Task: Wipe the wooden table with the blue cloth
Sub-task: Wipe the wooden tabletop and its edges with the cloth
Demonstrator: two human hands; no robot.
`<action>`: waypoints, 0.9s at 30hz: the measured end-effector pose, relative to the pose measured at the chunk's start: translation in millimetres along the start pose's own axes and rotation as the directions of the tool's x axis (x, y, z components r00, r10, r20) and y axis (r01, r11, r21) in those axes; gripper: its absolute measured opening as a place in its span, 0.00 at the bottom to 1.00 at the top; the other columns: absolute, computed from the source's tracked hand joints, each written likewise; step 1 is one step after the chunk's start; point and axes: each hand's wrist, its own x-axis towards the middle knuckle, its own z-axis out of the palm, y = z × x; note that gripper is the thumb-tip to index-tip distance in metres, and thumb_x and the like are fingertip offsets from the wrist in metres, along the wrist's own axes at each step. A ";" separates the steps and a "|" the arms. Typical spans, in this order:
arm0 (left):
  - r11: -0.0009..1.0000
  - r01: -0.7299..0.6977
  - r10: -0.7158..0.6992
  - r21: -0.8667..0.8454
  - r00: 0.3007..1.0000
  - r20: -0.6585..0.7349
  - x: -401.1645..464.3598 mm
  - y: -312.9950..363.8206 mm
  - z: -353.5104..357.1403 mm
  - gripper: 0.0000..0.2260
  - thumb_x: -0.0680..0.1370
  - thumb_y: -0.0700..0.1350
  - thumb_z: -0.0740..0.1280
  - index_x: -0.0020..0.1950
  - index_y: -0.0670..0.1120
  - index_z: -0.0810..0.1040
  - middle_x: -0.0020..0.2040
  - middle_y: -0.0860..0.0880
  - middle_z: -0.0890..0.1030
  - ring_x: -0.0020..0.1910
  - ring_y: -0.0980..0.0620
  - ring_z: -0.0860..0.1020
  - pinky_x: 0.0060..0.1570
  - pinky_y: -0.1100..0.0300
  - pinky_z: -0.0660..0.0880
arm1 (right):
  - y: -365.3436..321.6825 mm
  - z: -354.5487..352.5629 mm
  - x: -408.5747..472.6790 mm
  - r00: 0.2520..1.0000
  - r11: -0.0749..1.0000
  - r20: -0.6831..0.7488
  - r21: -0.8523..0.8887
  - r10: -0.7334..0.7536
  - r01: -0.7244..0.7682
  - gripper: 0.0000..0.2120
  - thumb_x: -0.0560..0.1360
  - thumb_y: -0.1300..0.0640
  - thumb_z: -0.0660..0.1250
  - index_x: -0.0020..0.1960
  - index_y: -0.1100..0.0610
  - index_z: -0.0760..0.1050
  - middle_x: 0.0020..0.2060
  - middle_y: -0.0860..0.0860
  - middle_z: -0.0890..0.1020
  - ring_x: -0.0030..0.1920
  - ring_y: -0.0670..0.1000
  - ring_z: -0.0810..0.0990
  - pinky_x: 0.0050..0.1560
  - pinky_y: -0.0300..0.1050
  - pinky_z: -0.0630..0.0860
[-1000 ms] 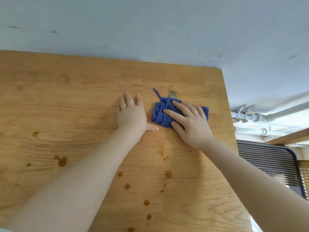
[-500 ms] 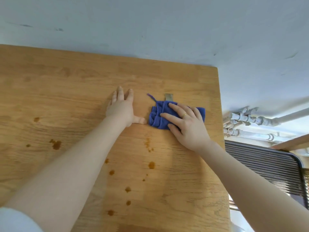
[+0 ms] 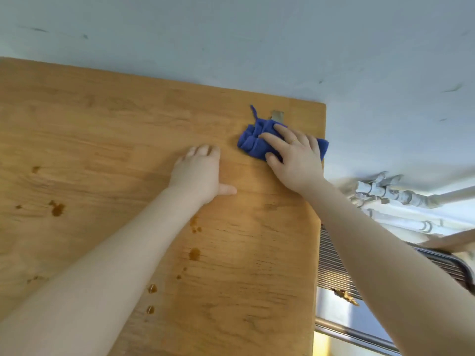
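Item: wooden table, far right corner, set against a pale blue wall.

Blue cloth — bunched into folds, lay on the table close to its far right corner, 1 end reaching the right edge and seeming to hang just past it. A loose thread trailed from its far side, beside a small grey tab on the wood.

Right hand — lay flat on the cloth, fingers spread and fairly straight, pressing it down and not pinching it; a ring showed on 1 finger.

Left hand — rested palm-down on bare wood just left of the cloth, apart from it, fingers extended, thumb out to the right; it held nothing.

Brown spill spots — several, scattered along the near and left parts of the table, well apart from the cloth; all unwiped.

Beyond the right edge: white pipes and a dark ribbed panel below.

Risks, as judged:
- The cloth sat at the table's edge under flat pressure only; a stroke to the right would likely push it over the side.
- The wad covered little surface, so a pass could skip spots or smear them.
- The left forearm lay over or near the spots and could drag through the liquid.
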 end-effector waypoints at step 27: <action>0.999 -0.011 0.002 0.050 0.987 0.163 1.4 29.6 15.0 0.64 0.56 0.72 0.68 0.75 0.46 0.31 0.74 0.41 0.30 0.75 0.45 0.35 0.72 0.52 0.41 | 90.0 -15.9 67.6 0.996 0.991 -0.003 0.101 0.091 -0.091 0.18 0.78 0.51 0.59 0.67 0.47 0.70 0.70 0.51 0.68 0.70 0.57 0.61 0.68 0.55 0.62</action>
